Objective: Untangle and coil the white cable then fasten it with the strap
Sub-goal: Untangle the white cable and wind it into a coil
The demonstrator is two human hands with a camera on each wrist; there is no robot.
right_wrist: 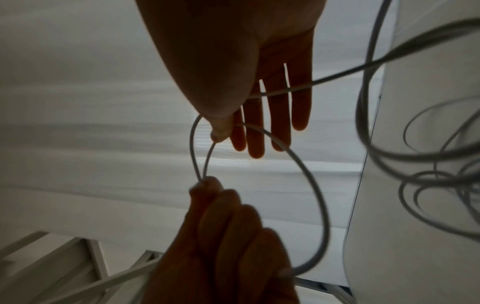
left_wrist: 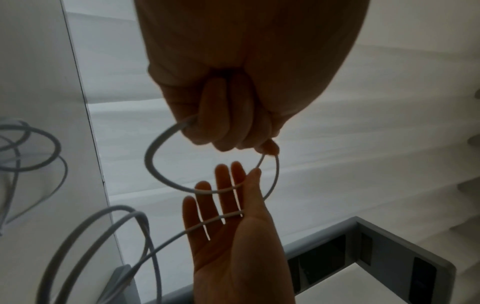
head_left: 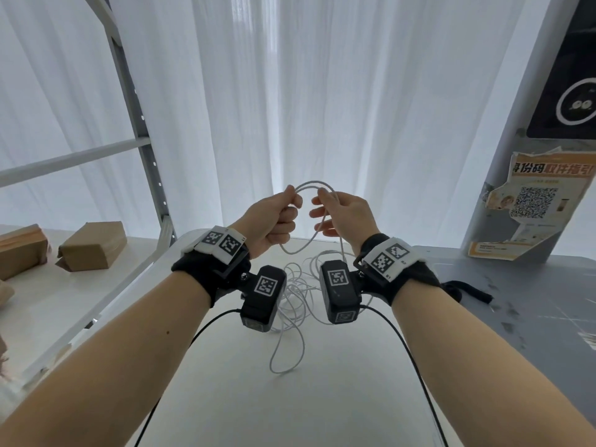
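The white cable (head_left: 311, 182) arches in a small loop between my two raised hands. Lower down, its remaining length lies as a loose tangle (head_left: 296, 291) on the white table (head_left: 290, 408). My left hand (head_left: 279, 214) is a fist gripping the loop's strands (left_wrist: 150, 162). My right hand (head_left: 342, 214) keeps its fingers (right_wrist: 301, 107) nearly straight while the thumb pinches the cable (right_wrist: 311, 181) against them; another strand crosses those fingers. A black fabric strip (head_left: 467, 291) lies by the right wristband; I cannot tell whether it is the strap.
Brown paper parcels (head_left: 93, 246) sit on the left shelf beside a grey metal rack upright (head_left: 142, 140). A grey cabinet with a torn poster (head_left: 535, 195) stands at the right over a grey mat (head_left: 522, 317). White curtains hang behind.
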